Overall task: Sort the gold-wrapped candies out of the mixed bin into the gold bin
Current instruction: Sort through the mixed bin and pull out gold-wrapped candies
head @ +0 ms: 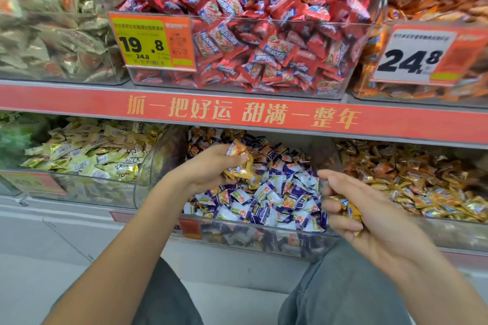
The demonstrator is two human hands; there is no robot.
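The mixed bin [253, 232] on the lower shelf holds mostly purple-and-white candies [274, 192] with some gold ones among them. My left hand [211, 166] hovers over its left part and grips a small bunch of gold-wrapped candies [239, 161]. My right hand [369, 211] is over the bin's right edge, fingers curled round a few gold candies [348, 210]. The gold bin [422, 235] stands right of the mixed bin, full of gold-orange wrappers [412, 179].
Left of the mixed bin is a bin of pale yellow candies [87, 155]. A red shelf strip [243, 113] runs above. The upper shelf has bins of red candies [250, 21], greenish packets [47, 21] and orange candies [433, 8], with price tags [151, 42].
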